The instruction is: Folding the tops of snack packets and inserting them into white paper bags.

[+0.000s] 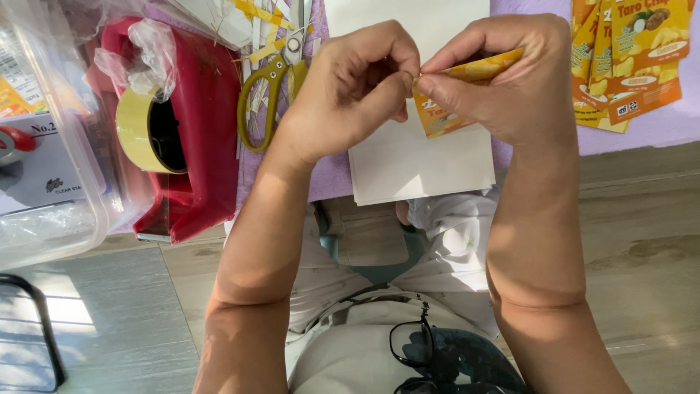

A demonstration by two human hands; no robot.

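Both my hands hold one small orange snack packet [446,102] above a stack of white paper [423,157]. My left hand [350,87] pinches the packet's left top corner between thumb and fingers. My right hand [503,76] grips the packet's right side, its fingers wrapped over it and hiding most of it. The packet is tilted, with its top edge rising to the right.
A red tape dispenser [197,138] with a yellowish tape roll [142,131] stands at the left. Yellow-handled scissors [273,87] lie beside it. A clear plastic box [44,146] is at far left. Several orange packets [631,58] lie at the top right on a purple mat [656,128].
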